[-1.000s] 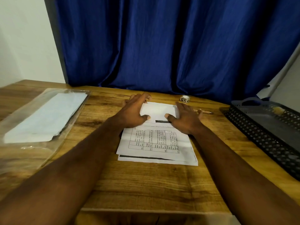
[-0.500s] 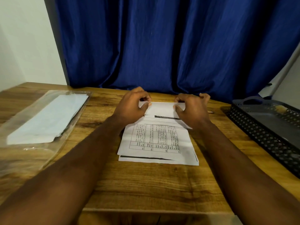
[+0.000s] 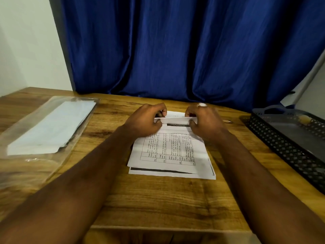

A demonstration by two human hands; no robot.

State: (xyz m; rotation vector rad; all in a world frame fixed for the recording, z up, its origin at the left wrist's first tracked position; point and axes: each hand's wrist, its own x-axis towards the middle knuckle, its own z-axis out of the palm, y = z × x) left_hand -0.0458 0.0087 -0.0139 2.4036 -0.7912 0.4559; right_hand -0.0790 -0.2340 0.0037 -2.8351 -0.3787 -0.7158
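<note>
My left hand and right hand each pinch a far corner of the top printed sheet lying between them on the desk, lifting that edge toward me, probably to fold it.

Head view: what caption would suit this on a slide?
Left hand and right hand pinch the raised far edge of a printed sheet on a table, between a plastic sleeve and a mesh tray.

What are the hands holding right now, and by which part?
Both hold the top printed sheet by its raised far edge: the left hand pinches the left end, the right hand the right end.
</note>
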